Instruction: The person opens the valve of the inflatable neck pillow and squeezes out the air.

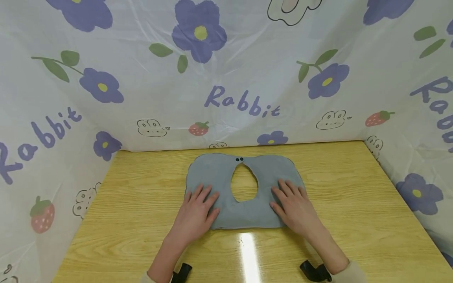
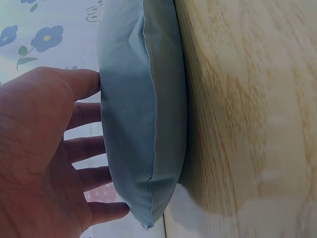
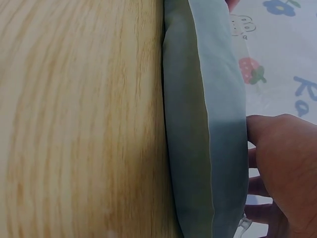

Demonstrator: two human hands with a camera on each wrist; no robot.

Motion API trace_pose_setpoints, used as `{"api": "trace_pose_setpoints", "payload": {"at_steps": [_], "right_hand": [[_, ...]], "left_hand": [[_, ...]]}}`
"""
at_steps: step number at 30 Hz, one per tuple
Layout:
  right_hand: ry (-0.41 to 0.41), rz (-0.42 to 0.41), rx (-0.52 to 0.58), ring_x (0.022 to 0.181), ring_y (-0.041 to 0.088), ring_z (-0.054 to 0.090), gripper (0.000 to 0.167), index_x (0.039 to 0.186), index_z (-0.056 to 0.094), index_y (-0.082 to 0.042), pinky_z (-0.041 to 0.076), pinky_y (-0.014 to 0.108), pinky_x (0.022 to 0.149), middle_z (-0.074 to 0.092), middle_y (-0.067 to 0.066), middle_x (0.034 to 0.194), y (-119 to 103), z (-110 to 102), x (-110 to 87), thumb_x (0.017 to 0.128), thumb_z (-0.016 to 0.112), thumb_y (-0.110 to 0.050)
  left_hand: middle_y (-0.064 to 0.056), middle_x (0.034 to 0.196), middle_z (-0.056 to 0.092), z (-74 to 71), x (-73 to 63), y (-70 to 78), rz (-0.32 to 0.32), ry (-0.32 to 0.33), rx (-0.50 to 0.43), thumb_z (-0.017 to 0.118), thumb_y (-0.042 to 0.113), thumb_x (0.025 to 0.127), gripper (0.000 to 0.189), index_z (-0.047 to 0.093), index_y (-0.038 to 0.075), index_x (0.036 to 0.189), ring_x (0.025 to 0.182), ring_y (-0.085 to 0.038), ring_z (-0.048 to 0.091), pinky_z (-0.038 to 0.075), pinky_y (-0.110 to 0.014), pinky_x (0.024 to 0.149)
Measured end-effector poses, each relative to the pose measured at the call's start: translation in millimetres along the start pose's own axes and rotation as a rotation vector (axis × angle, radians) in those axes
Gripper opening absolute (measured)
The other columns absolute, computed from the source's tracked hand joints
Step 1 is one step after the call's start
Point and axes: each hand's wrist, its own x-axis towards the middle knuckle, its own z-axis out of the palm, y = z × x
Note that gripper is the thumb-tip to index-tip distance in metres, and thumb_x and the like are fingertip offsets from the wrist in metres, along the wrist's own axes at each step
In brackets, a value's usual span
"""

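A grey-blue U-shaped neck pillow (image 1: 244,215) lies flat on the wooden table, with a teardrop opening in its middle. Two dark snap buttons (image 1: 239,159) sit where its two ends meet at the far side. My left hand (image 1: 196,214) rests on the near left part, fingers spread and pointing away. On the near right part rests my right hand (image 1: 293,202), its fingers also extended. Both wrist views show fingertips touching the pillow's upper face, above a seam along its edge. A small zipper pull (image 3: 243,223) shows by the right hand's fingers.
The wooden table (image 1: 141,220) carries the pillow near its middle. White cloth (image 1: 240,78) printed with flowers, rabbits and strawberries stands behind the table and along both sides. Black wrist mounts (image 1: 315,271) show beside the forearms at the front edge.
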Motion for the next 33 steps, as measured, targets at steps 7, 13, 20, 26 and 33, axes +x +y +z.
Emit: {"api": "trace_pose_setpoints", "payload": {"at_steps": [7, 13, 20, 26, 33], "right_hand": [[-0.003, -0.005, 0.01, 0.139, 0.044, 0.044, 0.049, 0.139, 0.061, -0.002, 0.037, 0.067, 0.106, 0.049, 0.025, 0.15, 1.1, 1.8, -0.9, 0.101, 0.067, -0.032], [-0.006, -0.027, 0.066, 0.139, 0.045, 0.044, 0.049, 0.139, 0.06, 0.0, 0.038, 0.059, 0.11, 0.047, 0.027, 0.15, -1.5, -3.5, 2.3, 0.101, 0.067, -0.031], [0.001, -0.066, 0.07, 0.139, 0.045, 0.044, 0.051, 0.139, 0.059, 0.001, 0.039, 0.058, 0.11, 0.046, 0.028, 0.151, -11.5, -16.3, 1.6, 0.1, 0.069, -0.03], [-0.023, -0.102, 0.048, 0.14, 0.045, 0.043, 0.054, 0.14, 0.06, 0.001, 0.039, 0.059, 0.11, 0.046, 0.026, 0.152, -19.8, -19.1, -7.1, 0.1, 0.068, -0.034], [-0.04, -0.097, 0.042, 0.143, 0.042, 0.04, 0.053, 0.141, 0.06, -0.001, 0.037, 0.059, 0.111, 0.045, 0.023, 0.154, -19.2, -11.0, -18.4, 0.1, 0.068, -0.034]], "left_hand": [[-0.02, 0.149, 0.052, 1.5, -1.5, 0.0, 0.004, 0.001, -0.008, 0.068, 0.032, 0.101, 0.045, 0.065, 0.01, 0.139, 0.143, -0.046, 0.039, 0.033, -0.069, 0.109], [-0.019, 0.147, 0.054, -2.8, -2.6, 4.0, 0.02, 0.027, -0.012, 0.07, 0.032, 0.099, 0.044, 0.067, 0.01, 0.137, 0.142, -0.045, 0.041, 0.035, -0.069, 0.108], [-0.017, 0.147, 0.055, -15.3, -3.6, 19.6, 0.053, 0.031, 0.017, 0.069, 0.034, 0.1, 0.043, 0.067, 0.011, 0.136, 0.139, -0.042, 0.046, 0.041, -0.065, 0.105], [-0.012, 0.141, 0.059, -19.3, -10.3, 34.1, 0.076, 0.006, 0.049, 0.069, 0.036, 0.1, 0.041, 0.068, 0.014, 0.135, 0.133, -0.038, 0.052, 0.046, -0.067, 0.096], [-0.009, 0.135, 0.062, -12.1, -13.7, 40.7, 0.083, 0.002, 0.048, 0.07, 0.035, 0.099, 0.036, 0.07, 0.017, 0.13, 0.128, -0.035, 0.055, 0.047, -0.068, 0.093]]}}
